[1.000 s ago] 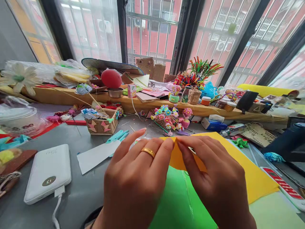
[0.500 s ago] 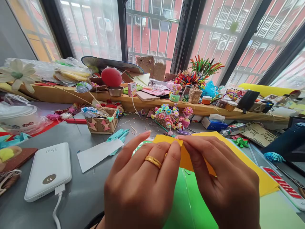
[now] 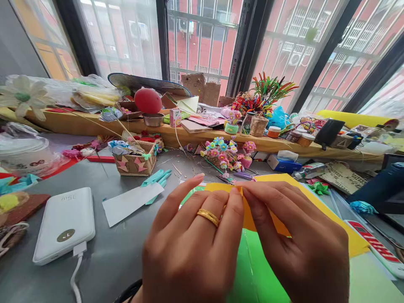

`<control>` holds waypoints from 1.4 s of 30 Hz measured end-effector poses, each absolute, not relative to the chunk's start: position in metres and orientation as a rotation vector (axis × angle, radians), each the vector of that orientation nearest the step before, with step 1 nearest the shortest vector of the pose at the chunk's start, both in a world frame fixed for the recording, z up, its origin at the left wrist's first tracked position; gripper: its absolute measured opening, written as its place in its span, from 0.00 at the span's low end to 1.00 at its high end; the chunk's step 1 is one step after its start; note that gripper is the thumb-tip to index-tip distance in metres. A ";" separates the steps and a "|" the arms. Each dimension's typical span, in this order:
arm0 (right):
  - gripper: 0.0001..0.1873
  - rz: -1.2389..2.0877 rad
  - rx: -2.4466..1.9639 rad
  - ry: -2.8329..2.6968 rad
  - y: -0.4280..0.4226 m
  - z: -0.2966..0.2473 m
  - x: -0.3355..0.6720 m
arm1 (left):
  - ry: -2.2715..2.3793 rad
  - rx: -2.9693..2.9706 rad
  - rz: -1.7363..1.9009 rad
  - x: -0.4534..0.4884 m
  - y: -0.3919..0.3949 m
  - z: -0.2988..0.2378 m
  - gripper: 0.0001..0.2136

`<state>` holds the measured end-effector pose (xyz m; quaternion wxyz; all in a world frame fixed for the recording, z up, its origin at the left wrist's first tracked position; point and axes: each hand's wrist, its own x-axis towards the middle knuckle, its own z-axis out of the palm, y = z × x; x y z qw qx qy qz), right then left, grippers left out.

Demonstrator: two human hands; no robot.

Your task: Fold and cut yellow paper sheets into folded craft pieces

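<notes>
Fingertips of the left hand [image 3: 189, 248] and the right hand [image 3: 296, 244] meet at the near corner of one yellow paper sheet [image 3: 274, 179] and pinch it between them. Neither hand is nearer, since both are clamped on the same folded edge. That edge lies straight ahead of the knuckles and runs left to right, while the sheet's length trails off to the right under the right hand. It lies on a single green sheet [image 3: 252, 269] on the grey table [image 3: 107, 252]. One gold ring [image 3: 208, 216] sits on the left hand. Well to the left I count one white power bank [image 3: 65, 223], cable plugged in, one white paper slip [image 3: 132, 202] and, behind it, one small woven basket [image 3: 135, 162].
</notes>
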<state>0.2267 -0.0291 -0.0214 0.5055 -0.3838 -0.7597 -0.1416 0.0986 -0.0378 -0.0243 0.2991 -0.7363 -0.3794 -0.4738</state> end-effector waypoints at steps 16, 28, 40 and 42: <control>0.08 -0.143 -0.961 -2.027 -0.030 -0.027 0.231 | -1.071 -2.122 -0.927 0.077 -0.042 -0.018 0.08; 0.06 -0.214 -0.957 -1.984 -0.034 -0.020 0.232 | -1.138 -2.032 -1.085 0.089 -0.048 -0.021 0.04; 0.07 -0.165 -0.948 -1.963 -0.034 -0.025 0.234 | -1.157 -2.023 -1.086 0.092 -0.050 -0.022 0.06; 0.07 -0.173 -0.950 -1.967 -0.034 -0.026 0.234 | -1.154 -2.000 -1.080 0.093 -0.048 -0.024 0.06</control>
